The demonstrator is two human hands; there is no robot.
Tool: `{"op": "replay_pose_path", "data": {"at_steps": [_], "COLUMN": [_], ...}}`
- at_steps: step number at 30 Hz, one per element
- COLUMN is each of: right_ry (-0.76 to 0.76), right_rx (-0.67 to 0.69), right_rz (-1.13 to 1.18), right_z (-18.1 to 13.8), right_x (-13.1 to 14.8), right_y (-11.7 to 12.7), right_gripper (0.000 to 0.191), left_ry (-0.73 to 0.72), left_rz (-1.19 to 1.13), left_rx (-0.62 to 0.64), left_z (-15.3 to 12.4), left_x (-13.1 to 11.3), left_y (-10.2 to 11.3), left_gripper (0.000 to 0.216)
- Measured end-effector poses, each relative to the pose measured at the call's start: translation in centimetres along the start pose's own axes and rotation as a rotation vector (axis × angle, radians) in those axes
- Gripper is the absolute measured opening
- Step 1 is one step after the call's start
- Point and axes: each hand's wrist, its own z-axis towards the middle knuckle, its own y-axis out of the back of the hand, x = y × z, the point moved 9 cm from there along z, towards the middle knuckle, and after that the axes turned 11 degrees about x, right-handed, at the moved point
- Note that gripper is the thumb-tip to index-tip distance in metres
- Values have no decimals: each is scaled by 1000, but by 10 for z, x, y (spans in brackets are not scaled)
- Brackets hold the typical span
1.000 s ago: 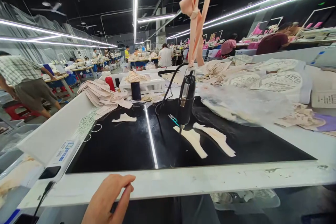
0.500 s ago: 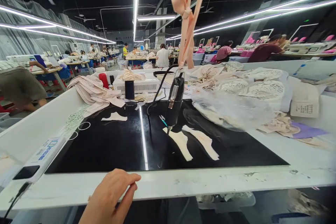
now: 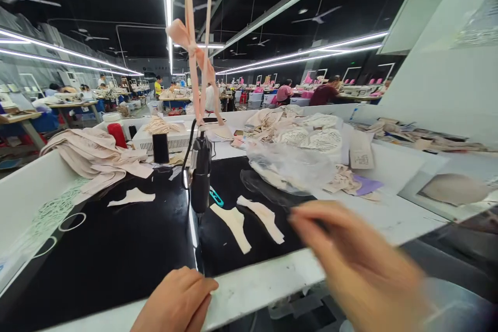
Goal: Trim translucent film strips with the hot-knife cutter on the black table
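My left hand (image 3: 177, 298) is at the table's front edge, fingers pressed together and curled; whether anything small is in them is hidden. Over the front right of the table is my right hand (image 3: 358, 259), smeared by motion, its thumb and fingers near each other. A black corded hand tool (image 3: 201, 174) hangs upright on a knotted peach fabric strap (image 3: 191, 46), tip down over the black mat (image 3: 116, 249). Just right of it lie two cream fabric pieces (image 3: 233, 228), (image 3: 265, 218) and teal thread snips (image 3: 216, 197). A third cream piece (image 3: 132, 197) lies at left.
Beige fabric strips (image 3: 87, 153) are heaped at the back left, beside a white vented box (image 3: 142, 140) and a red thread cone (image 3: 116, 135). A clear plastic bag (image 3: 291, 161) and printed fabric pieces fill the back right. White rings (image 3: 72, 222) lie at left. Several people sit farther off.
The view has turned right, so the table's contents shift left. My right hand has come in from the right. My left hand is now lower at the table edge, its fingers more curled.
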Motion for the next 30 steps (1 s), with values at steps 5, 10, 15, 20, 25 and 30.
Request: {"op": "replay_pose_path", "data": {"at_steps": [5,10,15,20,25,30], "right_ry": [-14,-56,-64,-98,-158,-234], "right_rx": [426,598,658,696,707,676], "right_rz": [-37,-115,-235,-246,-135,-27], "right_z": [12,0,-2,-5,-5,-5], "right_x": [-50,-74,-73,-75,-76,-79], "right_y": [-81,-115,-130,-134,-129,-125], "right_gripper": [18,20,17,28,30,28], "left_ry": [34,130,158,117,81,62], "left_rz": [-27,17,111,127,139,136], "left_rx": [48,190,234,158,126,114], "left_z": [30,56,72,74,73,70], "left_x": [12,20,22,24,26,27], "left_y": [-25,-40,-47,-54,-56,-58], "left_gripper": [30,28,28,34,41,41]}}
